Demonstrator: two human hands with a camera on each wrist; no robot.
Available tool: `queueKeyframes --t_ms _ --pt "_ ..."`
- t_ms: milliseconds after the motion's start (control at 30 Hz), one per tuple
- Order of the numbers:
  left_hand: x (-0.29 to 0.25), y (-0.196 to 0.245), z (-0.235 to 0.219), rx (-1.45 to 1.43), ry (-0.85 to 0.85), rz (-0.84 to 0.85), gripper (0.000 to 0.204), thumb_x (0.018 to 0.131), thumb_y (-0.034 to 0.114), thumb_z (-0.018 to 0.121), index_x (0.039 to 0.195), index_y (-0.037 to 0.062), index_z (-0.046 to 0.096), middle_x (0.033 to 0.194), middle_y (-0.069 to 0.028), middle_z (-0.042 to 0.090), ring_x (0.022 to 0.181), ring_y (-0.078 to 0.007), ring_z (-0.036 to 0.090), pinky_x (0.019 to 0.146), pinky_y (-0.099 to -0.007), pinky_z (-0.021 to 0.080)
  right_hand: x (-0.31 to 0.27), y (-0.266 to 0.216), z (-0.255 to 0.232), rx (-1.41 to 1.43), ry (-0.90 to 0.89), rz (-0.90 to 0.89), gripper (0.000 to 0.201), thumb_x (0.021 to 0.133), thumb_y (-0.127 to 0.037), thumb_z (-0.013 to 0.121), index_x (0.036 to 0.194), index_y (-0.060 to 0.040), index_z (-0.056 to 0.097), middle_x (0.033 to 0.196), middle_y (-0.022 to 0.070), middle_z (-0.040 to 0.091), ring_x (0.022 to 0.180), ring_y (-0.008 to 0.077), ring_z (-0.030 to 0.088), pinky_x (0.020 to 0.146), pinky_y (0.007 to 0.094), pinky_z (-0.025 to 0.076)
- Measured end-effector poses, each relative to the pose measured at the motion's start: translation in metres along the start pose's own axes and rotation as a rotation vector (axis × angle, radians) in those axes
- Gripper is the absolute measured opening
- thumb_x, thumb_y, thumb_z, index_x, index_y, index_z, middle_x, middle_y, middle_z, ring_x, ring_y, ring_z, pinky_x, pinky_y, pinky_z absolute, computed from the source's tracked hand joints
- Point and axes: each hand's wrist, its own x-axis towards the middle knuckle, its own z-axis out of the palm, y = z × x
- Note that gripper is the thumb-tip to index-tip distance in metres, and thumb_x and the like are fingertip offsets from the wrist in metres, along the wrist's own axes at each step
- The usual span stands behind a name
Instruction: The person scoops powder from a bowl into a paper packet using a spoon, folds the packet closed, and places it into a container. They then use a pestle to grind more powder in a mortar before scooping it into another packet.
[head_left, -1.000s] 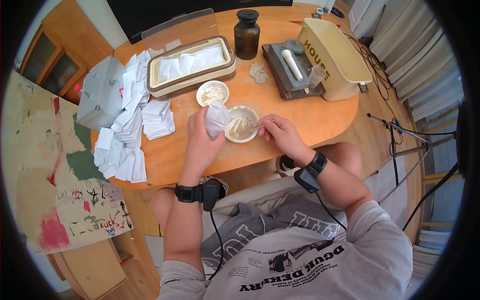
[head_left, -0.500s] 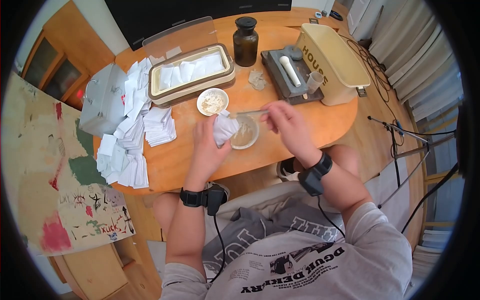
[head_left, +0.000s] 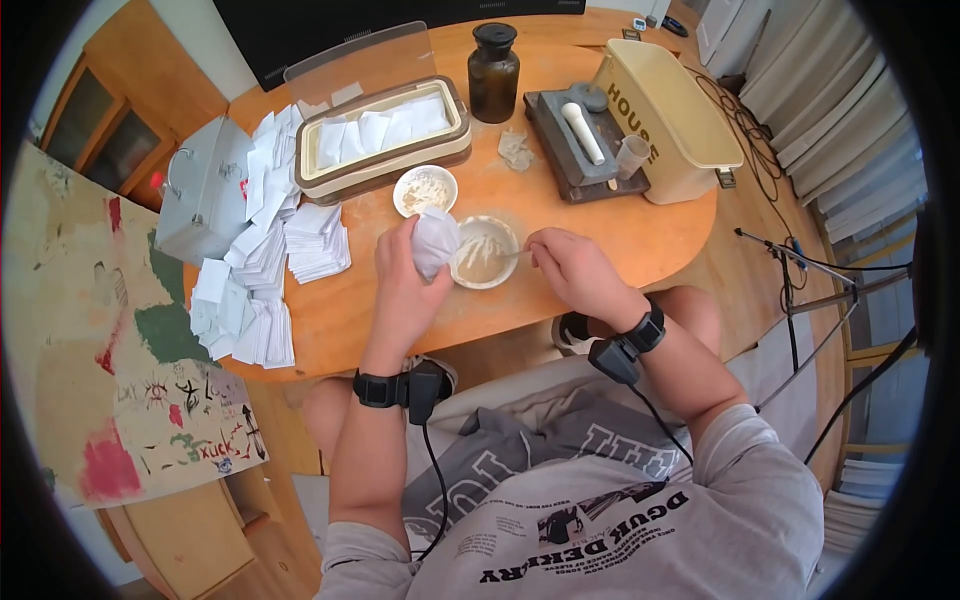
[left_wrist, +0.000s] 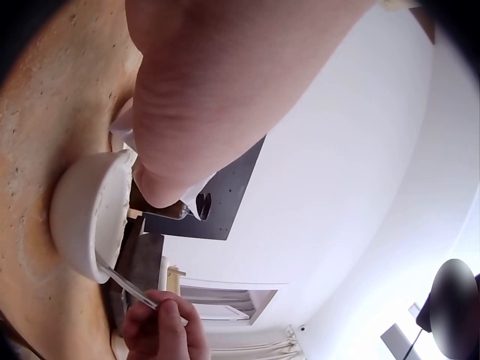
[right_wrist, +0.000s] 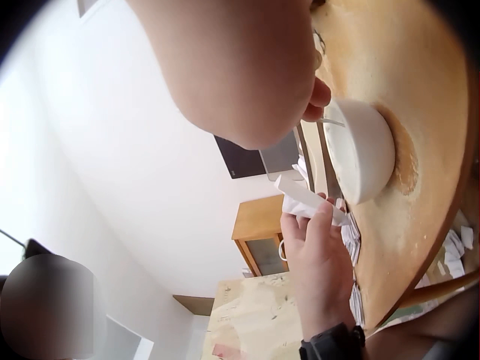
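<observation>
My left hand (head_left: 403, 280) grips a white paper packet (head_left: 436, 243) beside the mortar-like white bowl (right_wrist: 369, 154). In the right wrist view the packet (right_wrist: 304, 202) shows folded sides between thumb and fingers. My right hand (head_left: 580, 270) pinches a thin metal spoon (left_wrist: 129, 286) by its handle; its lower end is hidden inside the bowl. Pale powder (head_left: 482, 264) coats the bowl's inside. Just behind stands a smaller white dish (head_left: 455, 190) with more beige powder.
Stacks of folded white papers (head_left: 317, 243) lie at left near a silver case (head_left: 205, 190). Behind are a lidded box (head_left: 385, 173) holding white packets and a dark jar (head_left: 494, 75). At right, a white pestle (head_left: 583, 134) lies on a grey stone block before a cream bin (head_left: 690, 120).
The right hand raised the spoon from the bowl to the packet's mouth, then brought it back down into the bowl. The left hand kept its hold on the packet, tilting it slightly.
</observation>
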Motion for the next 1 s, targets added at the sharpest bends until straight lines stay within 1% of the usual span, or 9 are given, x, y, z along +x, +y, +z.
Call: queueKeyframes --t_ms 100,133,200,300,433,500,700,933,1000 --pt "0.000 0.002 0.000 0.003 -0.016 -0.013 0.067 0.081 0.007 0.070 0.140 -0.0003 0.038 0.129 -0.0208 0.045 0.126 -0.0379 0.044 0.110 -0.0429 0.036 0.001 -0.004 0.003 0.396 -0.091 0.276 0.011 0.096 -0.006 0.055 0.101 0.0012 0.062 0.086 0.0190 0.066 0.079 0.0376 0.065 0.072 0.0426 0.053" --pt "0.000 0.001 0.000 -0.001 -0.021 -0.012 0.067 0.081 0.007 0.070 0.140 -0.0002 0.038 0.130 -0.0208 0.045 0.126 -0.0379 0.044 0.110 -0.0428 0.036 0.001 -0.002 0.003 0.396 -0.091 0.276 0.011 0.096 -0.006 0.055 0.101 0.0012 0.062 0.086 0.0190 0.066 0.079 0.0376 0.065 0.072 0.0426 0.053" --pt "-0.001 0.000 -0.001 -0.004 -0.023 -0.016 0.067 0.081 0.007 0.070 0.140 -0.0002 0.038 0.130 -0.0208 0.045 0.126 -0.0379 0.044 0.110 -0.0427 0.036 0.002 0.004 0.006 0.273 0.050 0.198 0.012 0.099 -0.006 0.054 0.103 0.0016 0.062 0.083 0.0121 0.065 0.073 0.0237 0.066 0.068 0.0335 0.053" --pt "-0.001 0.001 0.000 -0.013 0.002 0.014 0.065 0.081 0.008 0.070 0.139 -0.0002 0.041 0.127 -0.0223 0.046 0.122 -0.0409 0.045 0.106 -0.0463 0.038 0.001 0.007 0.010 -0.005 0.093 -0.013 0.014 0.099 -0.007 0.052 0.103 0.0015 0.062 0.083 0.0152 0.065 0.073 0.0295 0.065 0.069 0.0365 0.053" --pt "-0.001 0.000 0.000 -0.010 0.001 0.012 0.065 0.081 0.008 0.070 0.138 -0.0001 0.041 0.128 -0.0224 0.046 0.122 -0.0411 0.045 0.106 -0.0467 0.038 -0.004 -0.001 0.013 0.138 -0.013 0.051 0.015 0.101 -0.009 0.052 0.104 0.0016 0.062 0.082 0.0124 0.065 0.071 0.0226 0.064 0.068 0.0334 0.052" --pt "-0.001 0.000 0.001 -0.011 0.001 0.015 0.065 0.081 0.008 0.070 0.138 0.0000 0.041 0.127 -0.0224 0.046 0.122 -0.0411 0.045 0.106 -0.0468 0.038 -0.005 -0.002 0.019 0.441 -0.056 0.310 0.016 0.103 -0.011 0.050 0.103 0.0014 0.061 0.082 0.0093 0.065 0.073 0.0167 0.064 0.068 0.0311 0.052" --pt "-0.001 0.001 0.000 0.016 -0.049 0.016 0.067 0.081 0.007 0.070 0.140 0.0007 0.039 0.129 -0.0210 0.045 0.126 -0.0387 0.044 0.110 -0.0429 0.036 -0.008 0.012 0.036 0.949 0.022 0.617 0.022 0.106 -0.015 0.046 0.104 0.0002 0.061 0.084 0.0050 0.065 0.071 0.0102 0.060 0.066 0.0254 0.050" --pt "0.000 0.003 -0.001 0.051 -0.042 0.022 0.065 0.079 0.007 0.070 0.137 0.0018 0.043 0.123 -0.0211 0.047 0.119 -0.0406 0.046 0.105 -0.0462 0.038 0.006 0.014 0.017 1.091 0.197 0.612 0.021 0.106 -0.016 0.047 0.105 -0.0005 0.061 0.085 0.0056 0.065 0.071 0.0111 0.060 0.066 0.0248 0.049" --pt "-0.001 0.003 0.000 0.063 -0.062 0.005 0.065 0.080 0.007 0.069 0.138 0.0015 0.042 0.125 -0.0207 0.047 0.121 -0.0396 0.046 0.107 -0.0447 0.038 0.012 0.007 0.009 1.090 0.334 0.452 0.020 0.106 -0.016 0.047 0.106 -0.0012 0.061 0.087 0.0054 0.065 0.072 0.0105 0.059 0.066 0.0247 0.049"
